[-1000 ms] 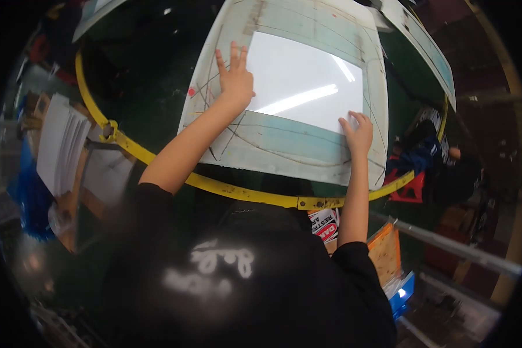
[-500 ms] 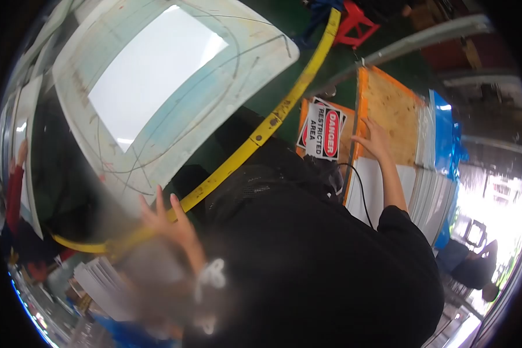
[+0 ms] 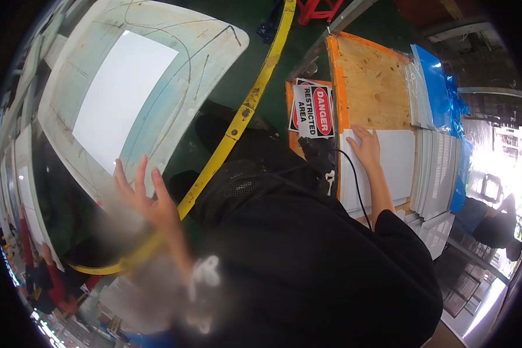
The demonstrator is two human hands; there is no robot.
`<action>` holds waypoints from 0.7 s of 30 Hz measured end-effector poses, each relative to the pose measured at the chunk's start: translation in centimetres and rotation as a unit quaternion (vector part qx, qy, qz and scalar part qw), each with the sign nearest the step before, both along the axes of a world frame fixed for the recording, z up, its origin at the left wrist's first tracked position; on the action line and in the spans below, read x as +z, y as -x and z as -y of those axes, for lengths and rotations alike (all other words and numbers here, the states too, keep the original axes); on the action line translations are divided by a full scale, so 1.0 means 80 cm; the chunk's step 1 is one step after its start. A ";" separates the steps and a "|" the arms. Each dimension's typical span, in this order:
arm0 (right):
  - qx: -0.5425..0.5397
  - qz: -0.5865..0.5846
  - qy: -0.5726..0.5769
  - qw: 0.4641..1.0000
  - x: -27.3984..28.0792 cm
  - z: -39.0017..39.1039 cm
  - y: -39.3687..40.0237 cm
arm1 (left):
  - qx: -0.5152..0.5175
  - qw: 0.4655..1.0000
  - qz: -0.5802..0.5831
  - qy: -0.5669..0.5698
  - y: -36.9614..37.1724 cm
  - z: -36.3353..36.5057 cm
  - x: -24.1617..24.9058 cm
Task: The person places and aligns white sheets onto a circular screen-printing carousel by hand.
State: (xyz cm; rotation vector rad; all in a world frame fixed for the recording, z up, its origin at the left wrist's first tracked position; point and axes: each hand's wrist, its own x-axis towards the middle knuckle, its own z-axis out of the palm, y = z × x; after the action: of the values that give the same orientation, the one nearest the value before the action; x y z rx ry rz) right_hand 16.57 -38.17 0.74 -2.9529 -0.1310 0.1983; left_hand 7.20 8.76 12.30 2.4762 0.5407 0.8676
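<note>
My left hand (image 3: 148, 194) is raised with its fingers spread and nothing in it, near the lower edge of a pale rounded board (image 3: 182, 116). A blank white sheet (image 3: 122, 93) lies on that board. On the other side, my right hand (image 3: 366, 149) lies with fingers apart on a stack of white sheets (image 3: 394, 162). The stack is on an orange-edged wooden surface (image 3: 371, 84). Beside it are signs (image 3: 314, 113) reading DANGER RESTRICTED AREA. A dark cable (image 3: 356, 177) passes near my right wrist.
A curved yellow metal rail (image 3: 235, 130) runs between the pale board and my body. More panels (image 3: 438, 168) and blue film (image 3: 432, 87) stand at the right. A co-worker's red sleeve (image 3: 55, 284) shows at lower left, another person (image 3: 493, 220) at far right. A red stool (image 3: 319, 10) is at the top.
My right hand has come down from beside the bare wood onto the white sheets. My left hand stays raised and spread. The view has shifted, and the pale board appears farther left.
</note>
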 end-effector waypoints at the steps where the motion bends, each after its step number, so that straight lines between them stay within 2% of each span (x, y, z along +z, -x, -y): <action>1: -0.005 -0.003 -0.001 1.000 0.004 -0.001 -0.001 | -0.009 1.000 0.003 0.002 -0.003 0.006 0.000; 7: -0.026 0.044 -0.032 0.998 0.022 0.000 -0.004 | -0.037 0.999 -0.018 0.001 -0.008 0.025 0.002; 10: -0.061 0.221 -0.147 0.962 -0.003 0.033 -0.015 | -0.057 0.998 -0.018 0.008 -0.008 0.023 0.006; 13: -0.144 0.097 -0.111 0.979 0.047 0.033 -0.032 | -0.083 0.996 -0.017 0.027 -0.009 0.022 0.015; 15: -0.024 0.200 -0.057 0.978 0.083 0.024 -0.049 | -0.104 0.993 -0.004 0.051 -0.011 0.023 0.023; 17: 0.038 0.255 -0.043 0.965 0.125 0.017 -0.075 | -0.128 0.989 0.005 0.075 -0.017 0.026 0.031; 18: 0.078 0.306 -0.041 0.948 0.156 0.000 -0.088 | -0.145 0.986 0.015 0.079 -0.022 0.029 0.035; 20: 0.159 0.391 -0.028 0.906 0.222 -0.047 -0.104 | -0.222 0.962 0.017 0.158 -0.030 0.036 0.045; 21: 0.201 0.425 -0.018 0.883 0.253 -0.071 -0.108 | -0.269 0.953 0.004 0.139 -0.035 0.039 0.049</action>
State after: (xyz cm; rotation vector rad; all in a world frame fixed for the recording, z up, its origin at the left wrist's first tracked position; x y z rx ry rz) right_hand 25.25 -32.52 21.01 -2.6991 -0.8373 -1.0432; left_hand 10.02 5.60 16.23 2.1886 -0.0284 0.5371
